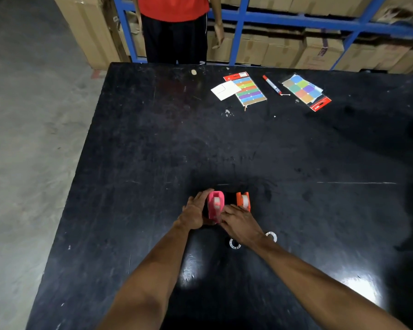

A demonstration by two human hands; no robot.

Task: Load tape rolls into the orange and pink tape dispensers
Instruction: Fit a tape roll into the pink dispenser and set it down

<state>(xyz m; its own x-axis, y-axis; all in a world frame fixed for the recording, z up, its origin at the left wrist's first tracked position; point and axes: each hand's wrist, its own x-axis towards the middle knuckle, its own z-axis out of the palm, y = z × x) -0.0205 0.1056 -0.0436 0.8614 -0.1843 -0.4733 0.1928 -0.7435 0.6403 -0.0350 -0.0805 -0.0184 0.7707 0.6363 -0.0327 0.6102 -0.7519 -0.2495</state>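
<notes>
A pink tape dispenser (215,206) stands on the black table (153,151) with a clear tape roll showing in its slot. My left hand (195,211) grips its left side. My right hand (240,223) touches its lower right edge with the fingertips. Just to the right stands an orange tape dispenser (243,200), also with a tape roll in it, free of both hands. Two white rings lie on the table by my right wrist, one ring (234,244) to its left and the other ring (271,236) to its right.
At the table's far side lie two packs of coloured labels (249,91) (304,90), a white card (225,90) and a red marker (271,84). A person in a red shirt (174,29) stands beyond the far edge. Blue shelving (296,22) holds cardboard boxes behind.
</notes>
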